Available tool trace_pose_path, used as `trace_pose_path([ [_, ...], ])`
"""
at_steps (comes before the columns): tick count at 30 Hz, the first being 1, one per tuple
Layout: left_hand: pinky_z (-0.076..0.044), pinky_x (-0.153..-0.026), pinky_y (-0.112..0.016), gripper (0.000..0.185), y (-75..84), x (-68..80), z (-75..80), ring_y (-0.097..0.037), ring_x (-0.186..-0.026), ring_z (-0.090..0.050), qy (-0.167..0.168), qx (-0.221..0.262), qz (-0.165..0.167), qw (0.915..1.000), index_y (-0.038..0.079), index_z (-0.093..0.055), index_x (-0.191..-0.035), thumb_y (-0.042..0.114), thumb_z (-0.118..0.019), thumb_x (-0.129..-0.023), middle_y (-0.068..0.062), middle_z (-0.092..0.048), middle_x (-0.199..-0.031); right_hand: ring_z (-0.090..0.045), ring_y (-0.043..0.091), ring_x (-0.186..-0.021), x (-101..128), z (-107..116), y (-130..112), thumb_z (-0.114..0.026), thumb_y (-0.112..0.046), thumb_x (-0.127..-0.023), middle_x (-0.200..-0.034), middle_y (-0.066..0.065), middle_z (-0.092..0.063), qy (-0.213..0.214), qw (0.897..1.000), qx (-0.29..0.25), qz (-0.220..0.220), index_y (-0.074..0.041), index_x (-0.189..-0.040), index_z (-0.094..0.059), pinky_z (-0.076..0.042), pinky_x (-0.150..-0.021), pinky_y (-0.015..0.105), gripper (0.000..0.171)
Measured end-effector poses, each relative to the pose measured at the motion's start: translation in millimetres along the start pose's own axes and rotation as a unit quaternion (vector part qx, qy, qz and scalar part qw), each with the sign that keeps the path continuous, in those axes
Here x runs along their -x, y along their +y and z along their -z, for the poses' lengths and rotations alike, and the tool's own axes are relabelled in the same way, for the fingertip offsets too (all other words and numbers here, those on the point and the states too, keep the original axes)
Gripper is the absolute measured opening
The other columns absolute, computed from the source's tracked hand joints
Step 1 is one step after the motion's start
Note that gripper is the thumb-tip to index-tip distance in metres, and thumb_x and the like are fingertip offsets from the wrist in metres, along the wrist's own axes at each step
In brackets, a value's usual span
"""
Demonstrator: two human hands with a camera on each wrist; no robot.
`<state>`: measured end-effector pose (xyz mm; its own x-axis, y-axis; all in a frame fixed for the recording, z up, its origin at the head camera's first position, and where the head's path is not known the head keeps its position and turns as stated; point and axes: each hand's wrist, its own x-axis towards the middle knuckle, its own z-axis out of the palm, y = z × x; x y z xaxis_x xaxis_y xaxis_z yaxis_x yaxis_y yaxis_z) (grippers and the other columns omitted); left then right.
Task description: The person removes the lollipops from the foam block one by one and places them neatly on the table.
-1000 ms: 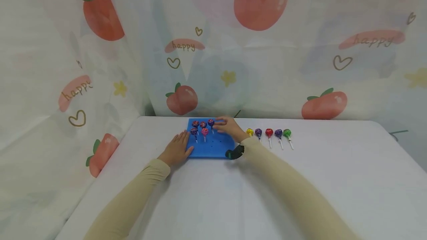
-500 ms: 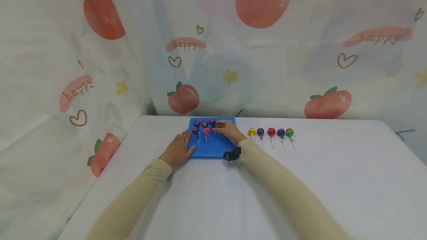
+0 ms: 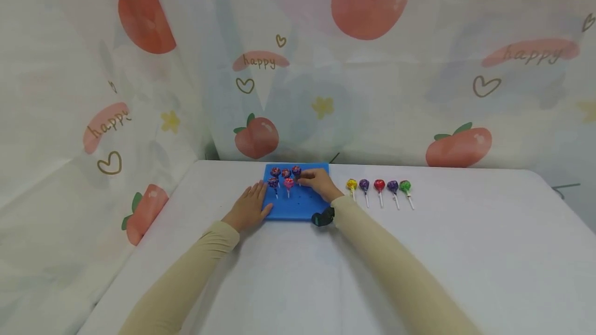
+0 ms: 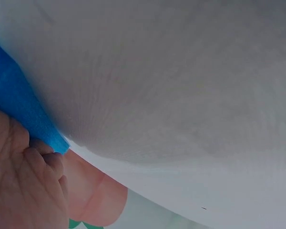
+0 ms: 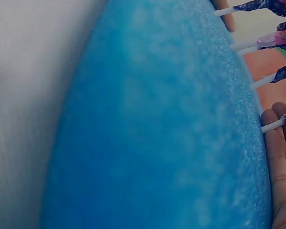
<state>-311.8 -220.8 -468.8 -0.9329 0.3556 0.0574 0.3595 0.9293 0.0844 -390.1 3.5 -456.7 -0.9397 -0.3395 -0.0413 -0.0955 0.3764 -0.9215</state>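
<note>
**Right hand settling at the back row of the blue board**

Barely anything is shifting since half a second ago: the right hand (image 3: pixel 320 182) is staying low over the blue foam board (image 3: pixel 302 207), having dropped there from its higher reach a full second back, and the left hand is holding its place.

Starting on the left, the left hand (image 3: pixel 249 208) is lying flat with fingers straight and slightly spread, pressing on the table (image 3: pixel 298 283) against the board's left edge; the left wrist view is showing its fingertips (image 4: pixel 43 162) touching the blue corner. On the board, five lollipops are standing upright in their holes: three in the back row, two in the row in front. The right hand's fingers are pinching the stick of the rightmost back-row lollipop (image 3: pixel 296 171), and the right wrist view is catching that white stick (image 5: pixel 272 126) crossing a fingertip just at the board's rim. A dark wrist-worn device (image 3: pixel 323 217) is sitting at the board's near right corner.

Further right, five more lollipops are lying flat in a row on the table, well apart from the board: yellow (image 3: pixel 351 184), purple (image 3: pixel 364 185), red (image 3: pixel 379 185), purple (image 3: pixel 393 186) and green (image 3: pixel 405 186). A peach-print curtain (image 3: pixel 372 66) is hanging behind everything.
</note>
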Motion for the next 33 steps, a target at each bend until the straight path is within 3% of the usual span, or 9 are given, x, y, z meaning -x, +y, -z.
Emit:
trace_pose_path([
  [6, -0.019, -0.118, -0.046, 0.064, 5.5, 2.0, 6.6, -0.036, -0.143, -0.024, -0.021, -0.032, 0.012, 0.9992, -0.008, -0.025, -0.144, 0.034, -0.039, -0.1, -0.025, -0.025, -0.152, -0.057, 0.027, -0.116, 1, -1, 0, -0.06, -0.011, -0.092, -0.121, 0.017, -0.064, 0.008, 1.0, -0.02, -0.011, -0.001, -0.118, -0.064, -0.044, -0.103, 0.041, 0.029],
  [14, -0.02, -0.118, -0.045, 0.065, 3.6, 1.6, 4.4, -0.035, -0.142, -0.026, -0.012, -0.041, 0.009, 0.999, -0.007, -0.026, -0.145, 0.038, -0.039, -0.099, -0.024, -0.026, -0.152, -0.059, 0.024, -0.113, 5, 1, 5, -0.058, -0.013, -0.093, -0.118, 0.016, -0.065, 0.019, 0.997, -0.078, 0.0, -0.002, -0.117, -0.065, -0.044, -0.103, 0.04, 0.028],
  [24, -0.021, -0.118, -0.046, 0.066, 3.9, 2.7, 4.1, -0.036, -0.142, -0.025, -0.017, -0.04, 0.01, 0.999, -0.008, -0.025, -0.145, 0.038, -0.039, -0.099, -0.024, -0.026, -0.152, -0.06, 0.02, -0.117, 6, 3, 7, -0.052, -0.008, -0.095, -0.132, 0.02, -0.056, 0.019, 0.967, -0.251, -0.028, 0.002, -0.131, -0.052, -0.044, -0.102, 0.031, 0.038],
  [29, -0.02, -0.118, -0.046, 0.066, 2.8, 2.2, 4.1, -0.036, -0.143, -0.024, -0.022, -0.043, 0.008, 0.9988, -0.008, -0.024, -0.145, 0.039, -0.038, -0.099, -0.024, -0.025, -0.152, -0.065, 0.009, -0.102, 6, 5, 4, -0.051, -0.006, -0.095, -0.135, 0.022, -0.053, 0.018, 0.958, -0.283, -0.044, 0.004, -0.133, -0.05, -0.045, -0.099, 0.029, 0.039],
  [33, -0.02, -0.118, -0.046, 0.066, 4.2, 1.9, 7.0, -0.036, -0.143, -0.025, -0.022, -0.042, 0.007, 0.9989, -0.008, -0.025, -0.145, 0.038, -0.038, -0.099, -0.025, -0.025, -0.152, -0.065, 0.011, -0.104, 8, 9, 2, -0.049, -0.004, -0.096, -0.136, 0.025, -0.05, 0.006, 0.955, -0.291, -0.047, 0.007, -0.133, -0.048, -0.043, -0.102, 0.032, 0.039],
])
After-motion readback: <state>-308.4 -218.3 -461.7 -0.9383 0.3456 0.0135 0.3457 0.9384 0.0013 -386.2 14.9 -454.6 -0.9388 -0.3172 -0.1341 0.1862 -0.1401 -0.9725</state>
